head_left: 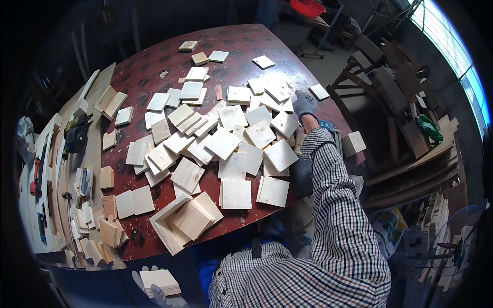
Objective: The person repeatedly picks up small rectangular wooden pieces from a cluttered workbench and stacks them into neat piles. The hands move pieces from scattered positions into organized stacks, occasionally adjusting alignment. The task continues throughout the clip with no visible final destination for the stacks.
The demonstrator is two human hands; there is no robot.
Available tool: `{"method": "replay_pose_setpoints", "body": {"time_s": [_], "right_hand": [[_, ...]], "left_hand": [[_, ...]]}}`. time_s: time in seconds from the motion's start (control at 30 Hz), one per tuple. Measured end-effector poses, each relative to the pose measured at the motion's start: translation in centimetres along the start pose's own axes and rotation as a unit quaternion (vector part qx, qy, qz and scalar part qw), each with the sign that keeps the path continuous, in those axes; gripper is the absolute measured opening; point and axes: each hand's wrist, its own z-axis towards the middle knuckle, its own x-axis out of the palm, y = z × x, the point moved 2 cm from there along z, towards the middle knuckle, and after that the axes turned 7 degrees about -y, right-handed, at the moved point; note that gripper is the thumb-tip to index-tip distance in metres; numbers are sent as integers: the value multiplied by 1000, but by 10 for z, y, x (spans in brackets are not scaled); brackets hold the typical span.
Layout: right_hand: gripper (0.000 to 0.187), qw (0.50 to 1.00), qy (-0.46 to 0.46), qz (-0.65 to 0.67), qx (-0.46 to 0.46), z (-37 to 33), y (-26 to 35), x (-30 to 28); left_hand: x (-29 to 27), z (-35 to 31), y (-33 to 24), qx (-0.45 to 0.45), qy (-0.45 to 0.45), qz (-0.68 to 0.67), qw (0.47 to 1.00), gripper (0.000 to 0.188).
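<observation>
Spreading widest, the dark red surface (154,72) carries a loose heap of wooden squares (223,143). Near its right edge is the gloved right hand (306,103), its grip's state hidden. Off the near-left edge, the left hand (160,296) pinches a small wooden stack (160,278): probably light, stiff, best taken by opposite edges.

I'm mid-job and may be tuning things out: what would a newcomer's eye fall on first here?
Probably the pale wooden squares, scattered and overlapping across the middle of the dark red table. Next, the checked right sleeve, leading to the gloved right hand by the table's right edge; at lower left, the gloved left hand holds a small stack of squares.
</observation>
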Motion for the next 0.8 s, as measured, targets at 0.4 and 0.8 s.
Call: {"method": "replay_pose_setpoints", "body": {"time_s": [0.4,0.8], "right_hand": [[73,982,169,-78,9,23,1,32],[97,990,117,-25,-79,-10,71,48]], "left_hand": [[7,-1,7,151,46,86,984,61],[6,-2,6,162,99,195,962,63]]}}
